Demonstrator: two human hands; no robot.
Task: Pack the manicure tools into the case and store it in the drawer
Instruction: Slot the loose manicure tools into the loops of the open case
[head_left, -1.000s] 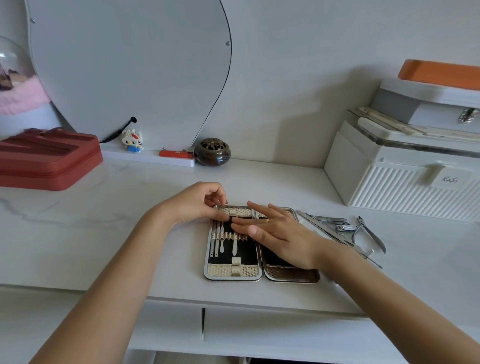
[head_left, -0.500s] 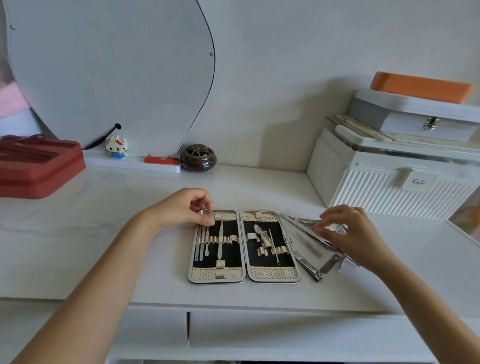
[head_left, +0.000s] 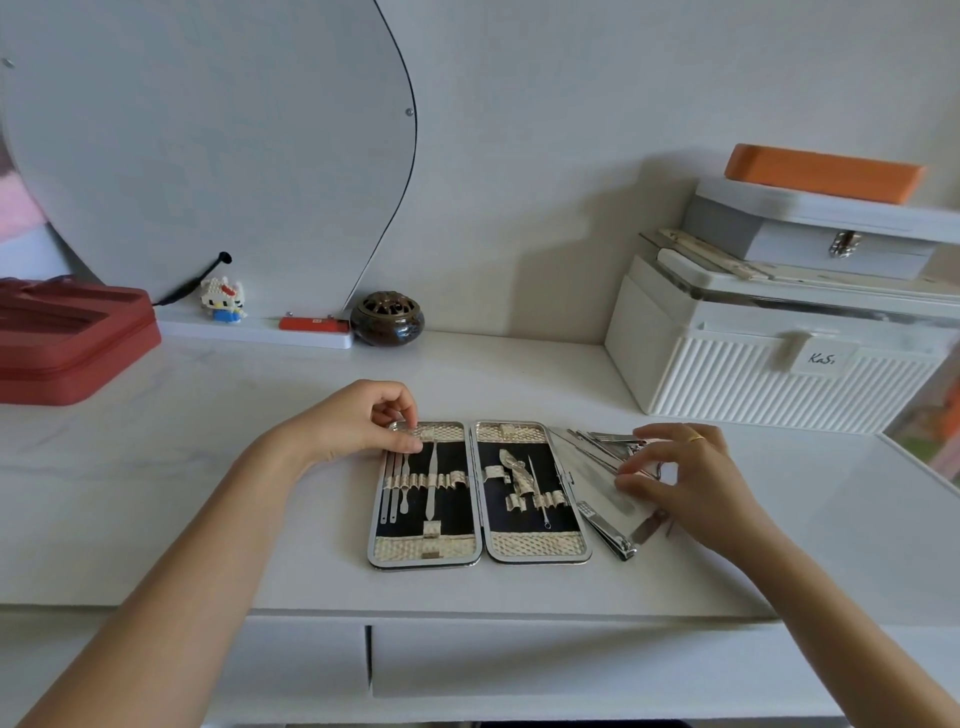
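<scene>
My left hand (head_left: 358, 423) pinches the open case's (head_left: 478, 493) top corner on the bench (head_left: 208, 493); my right hand (head_left: 680, 475) curls onto the loose tools (head_left: 605, 483) beside it. Overlapped, they could snag and scatter.

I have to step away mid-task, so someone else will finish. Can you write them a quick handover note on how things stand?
Left hand: fingers curled on the top left edge of the open case, steadying it.
Right hand: fingers on the loose tools lying right of the case.
Done: several tools sit in the case's loops.
Left: slot in the loose tools, including the clipper, shut the case, put it in the drawer, which is closed.
</scene>
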